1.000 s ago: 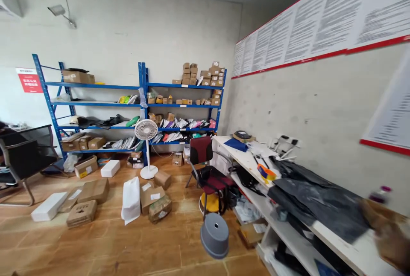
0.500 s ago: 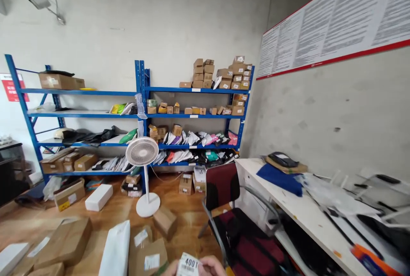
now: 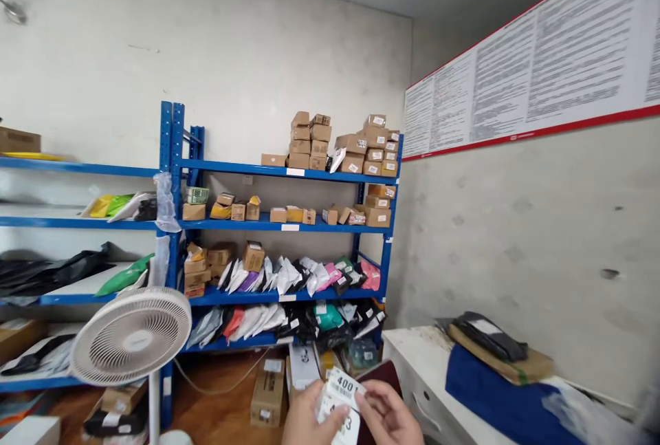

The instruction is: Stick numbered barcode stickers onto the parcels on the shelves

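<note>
— Two hands showed at the bottom edge of the head view, where half a second before only fingertips and a corner of a tag had peeked in. The left hand (image 3: 304, 417) was curled around a small bunch of white number labels (image 3: 340, 400), and the right hand (image 3: 389, 414) pinched the top one, printed "400", between thumb and fingers.

— So both were gripping?

— Both closed on the labels, yes. The bunch sat low in the middle of the picture, held in the air just in front of a dark red chair back (image 3: 379, 373).

— What else had shifted?

— The camera had come much closer to the blue shelves (image 3: 281, 225). A second before, the whole floor with its scattered boxes lay in view; now the shelves filled the middle, the white fan (image 3: 131, 338) loomed large at the lower left, and the white table (image 3: 412, 362) with a blue cloth (image 3: 489, 397) and a dark parcel (image 3: 489, 338) sat at the right.

— What do you make of that?

— My judgement: the person had walked up to the shelves while sorting through the labels, so the work looked to be matching a number to the small brown boxes (image 3: 340, 146) or the bagged packets (image 3: 289, 273) stacked there.
</note>
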A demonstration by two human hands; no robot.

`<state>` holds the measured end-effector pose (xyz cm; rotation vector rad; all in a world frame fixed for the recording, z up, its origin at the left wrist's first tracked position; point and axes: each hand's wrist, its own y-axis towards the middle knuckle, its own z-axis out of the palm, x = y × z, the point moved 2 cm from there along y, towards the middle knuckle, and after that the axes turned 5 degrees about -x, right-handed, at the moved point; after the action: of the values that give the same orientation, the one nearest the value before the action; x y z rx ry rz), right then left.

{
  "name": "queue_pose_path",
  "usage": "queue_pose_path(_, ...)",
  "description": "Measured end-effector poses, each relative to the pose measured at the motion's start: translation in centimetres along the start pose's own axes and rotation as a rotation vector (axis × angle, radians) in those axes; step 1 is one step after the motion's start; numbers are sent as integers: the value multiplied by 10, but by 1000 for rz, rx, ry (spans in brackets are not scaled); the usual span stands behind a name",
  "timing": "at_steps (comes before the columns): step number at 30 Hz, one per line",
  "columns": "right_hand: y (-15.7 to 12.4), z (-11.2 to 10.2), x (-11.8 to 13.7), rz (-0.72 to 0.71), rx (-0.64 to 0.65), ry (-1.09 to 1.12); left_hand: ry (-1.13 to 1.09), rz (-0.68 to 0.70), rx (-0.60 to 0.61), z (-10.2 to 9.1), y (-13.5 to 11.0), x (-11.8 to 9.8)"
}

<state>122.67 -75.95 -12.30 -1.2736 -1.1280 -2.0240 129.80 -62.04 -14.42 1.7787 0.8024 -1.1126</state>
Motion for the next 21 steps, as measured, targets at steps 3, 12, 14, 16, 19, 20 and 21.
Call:
queue_pose_path(3,85,13,2,-153,3,-129,-135,-11,-22,0,80,-7)
queue_pose_path(12,370,46,23,-457,-164,-86,-3,180,112,-34,353,1)
queue_pose_path(14,440,52,18,-510,-211,-59,-21,259,126,-44,423,9)
queue_pose_path(16,510,65,10,-574,-246,-69,-73,288,119,-55,493,17)
queue_pose_path(19,610,99,-2,-618,-292,-67,-208,233,89,-75,585,24)
queue_pose_path(20,640,112,-4,-622,-307,-57,-248,212,79,-81,609,25)
queue_pose_path(21,667,126,-4,-630,-324,-47,-278,192,74,-87,631,25)
